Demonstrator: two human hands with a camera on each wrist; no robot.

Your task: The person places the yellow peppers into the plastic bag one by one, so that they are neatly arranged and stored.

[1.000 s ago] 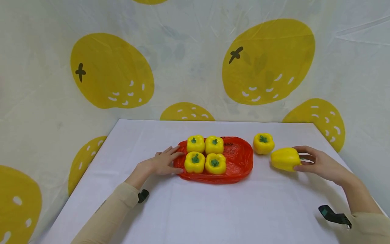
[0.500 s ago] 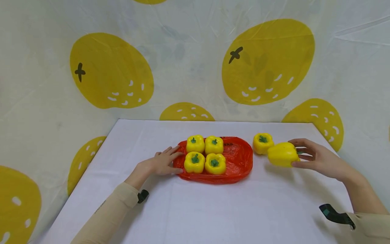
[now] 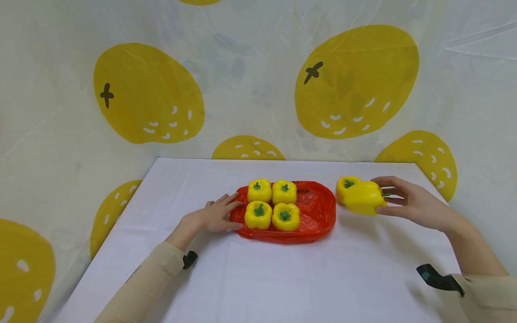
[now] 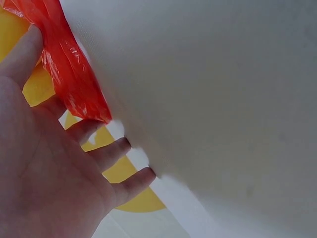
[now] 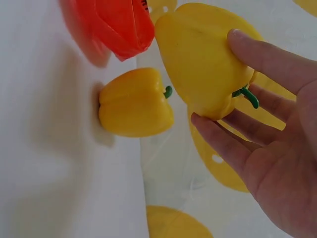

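Observation:
My right hand (image 3: 420,207) grips a yellow bell pepper (image 3: 361,197) by its stem end, thumb on one side and fingertips on the other. The pepper (image 5: 203,54) lies sideways above the table, green stem towards the palm. Behind it stands another yellow bell pepper (image 3: 345,184), partly hidden in the head view; the right wrist view shows this standing pepper (image 5: 136,103) whole. Several more yellow peppers (image 3: 258,215) sit stem up in the left part of an open red plastic bag (image 3: 315,220). My left hand (image 3: 216,215) touches the bag's left edge, fingers spread and nearly straight.
A white-covered table (image 3: 258,278) carries everything. Its far edge meets a pale cloth backdrop (image 3: 250,89) printed with big yellow fruits. Dark wrist cameras hang at the left cuff (image 3: 190,259) and the right cuff (image 3: 438,279).
My right hand has lifted the pepper off the table and carried it left and away from me, in front of the standing pepper. The left hand and the bag have stayed still.

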